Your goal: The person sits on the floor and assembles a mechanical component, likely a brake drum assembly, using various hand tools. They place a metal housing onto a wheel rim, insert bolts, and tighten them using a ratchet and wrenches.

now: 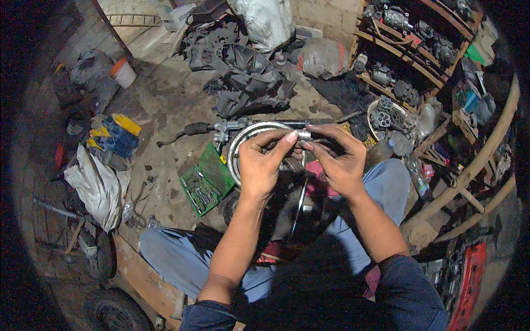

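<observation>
Between the fingertips of both hands is a small silver metal cylinder (303,134), shaped like a socket. My left hand (268,160) pinches its left end with thumb and forefinger. At its right end, the thumb and fingers of my right hand (341,157) close on it. Below the hands stands a long shiny metal bar (301,204), tilted slightly. A round part with a pale rim (234,148) is partly hidden behind my left hand. Dark, greasy parts under my hands are too shadowed to name. An open green tool case (222,165) with several silver tools lies left of my left wrist.
A steering rack (221,131) lies on the floor beyond my hands. Black plastic scrap (251,88) is piled farther back. Wooden shelves (400,44) with metal parts stand at the far right. A white sack (96,185) and a tire (116,311) lie at the left.
</observation>
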The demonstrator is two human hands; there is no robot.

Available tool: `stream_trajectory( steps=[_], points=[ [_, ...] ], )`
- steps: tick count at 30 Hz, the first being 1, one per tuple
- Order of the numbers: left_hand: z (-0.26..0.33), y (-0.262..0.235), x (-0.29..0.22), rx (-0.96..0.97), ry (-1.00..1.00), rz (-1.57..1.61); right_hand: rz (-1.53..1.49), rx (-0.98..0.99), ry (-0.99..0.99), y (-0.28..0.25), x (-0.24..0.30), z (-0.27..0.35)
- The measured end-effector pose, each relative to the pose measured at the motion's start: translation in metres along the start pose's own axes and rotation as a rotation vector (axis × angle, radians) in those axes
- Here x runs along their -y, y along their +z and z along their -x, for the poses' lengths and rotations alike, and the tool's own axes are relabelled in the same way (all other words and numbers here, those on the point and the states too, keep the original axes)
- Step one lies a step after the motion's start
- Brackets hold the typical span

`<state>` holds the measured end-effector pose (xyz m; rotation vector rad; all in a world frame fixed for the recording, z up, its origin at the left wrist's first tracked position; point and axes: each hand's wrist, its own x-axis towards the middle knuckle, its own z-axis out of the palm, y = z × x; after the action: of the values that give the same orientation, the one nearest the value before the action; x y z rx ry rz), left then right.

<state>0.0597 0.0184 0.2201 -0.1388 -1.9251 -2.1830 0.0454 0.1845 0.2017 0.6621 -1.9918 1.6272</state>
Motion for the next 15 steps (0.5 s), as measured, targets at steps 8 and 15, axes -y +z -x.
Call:
stream_trajectory(
  steps=[8, 15],
  points=[
    [-0.007, 0.0, 0.005, -0.037, -0.036, -0.046, 0.022, 0.023, 0.013, 0.001, -0.001, -0.003],
    [-0.02, -0.022, 0.007, 0.151, 0.107, -0.355, -0.132, -0.015, 0.211, 0.014, -0.01, 0.004]
  ],
)
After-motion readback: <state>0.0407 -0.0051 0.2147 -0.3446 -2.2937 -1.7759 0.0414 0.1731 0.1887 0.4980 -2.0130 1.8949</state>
